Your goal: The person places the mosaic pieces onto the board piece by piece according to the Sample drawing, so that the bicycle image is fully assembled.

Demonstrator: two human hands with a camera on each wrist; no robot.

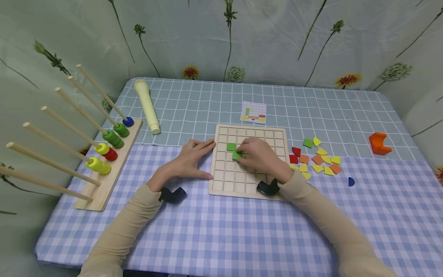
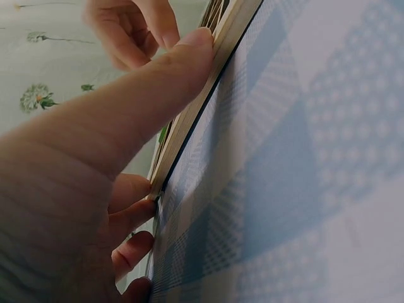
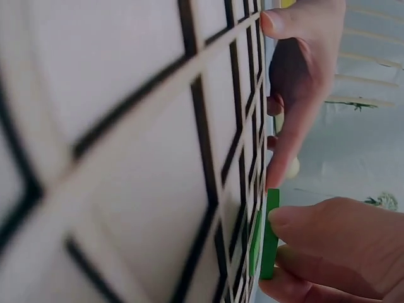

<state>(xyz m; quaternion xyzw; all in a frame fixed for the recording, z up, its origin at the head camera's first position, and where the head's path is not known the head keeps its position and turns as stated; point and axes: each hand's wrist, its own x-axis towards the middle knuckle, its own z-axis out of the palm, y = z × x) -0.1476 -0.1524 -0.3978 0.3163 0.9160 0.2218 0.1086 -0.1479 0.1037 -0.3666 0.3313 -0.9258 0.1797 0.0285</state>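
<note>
A square wooden grid board (image 1: 225,184) lies on the table, with a flat green square tile (image 1: 231,147) in one of its cells. Over the board, my right hand (image 1: 257,154) pinches another green square tile (image 3: 270,233) between thumb and fingers. In the right wrist view this tile is tilted on edge, close to the green piece on the grid. My left hand (image 1: 188,161) lies at the board's left side, its fingers spread. Its thumb (image 2: 189,60) and fingertips touch the board's edge.
Right of the board lie several loose tiles: a green square (image 1: 307,142), red, orange and yellow pieces (image 1: 317,168), and a blue half-disc (image 1: 351,181). A pattern card (image 1: 253,112) lies behind. A peg stand (image 1: 117,169), cream tube (image 1: 147,107) and orange curved block (image 1: 379,144) stand farther out.
</note>
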